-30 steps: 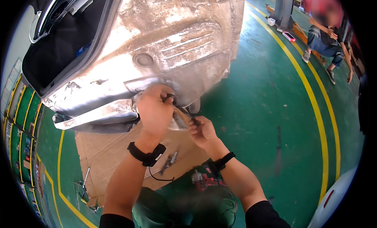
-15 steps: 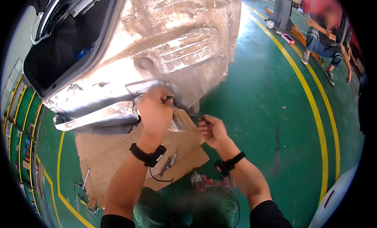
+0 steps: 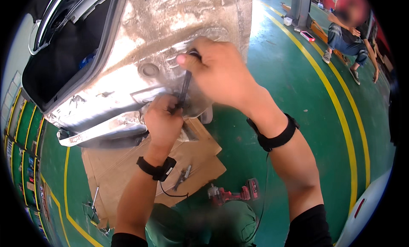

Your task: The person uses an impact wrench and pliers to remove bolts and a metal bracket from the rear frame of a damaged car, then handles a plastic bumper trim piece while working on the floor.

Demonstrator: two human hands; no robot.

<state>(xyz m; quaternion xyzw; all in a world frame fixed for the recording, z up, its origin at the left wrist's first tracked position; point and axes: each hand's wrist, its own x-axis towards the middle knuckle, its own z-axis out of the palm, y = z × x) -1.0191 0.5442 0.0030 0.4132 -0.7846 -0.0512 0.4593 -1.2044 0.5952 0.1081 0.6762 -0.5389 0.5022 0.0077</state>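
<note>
The right hand [image 3: 226, 74] is gripping a dark tool [image 3: 186, 87] with curled fingers; the left hand [image 3: 164, 122] is pinching its lower end. The open trunk [image 3: 57, 64] is holding something blue [image 3: 87, 61].

Seemingly no legible lettering anywhere

head view | left fisheye, worn | looks down | left hand [image 3: 163, 121], right hand [image 3: 223, 72] near

The lower end of the dark hand tool [image 3: 186, 86] is hidden by the left hand [image 3: 164, 119]. The car body [image 3: 183, 19] is cropped above.
</note>
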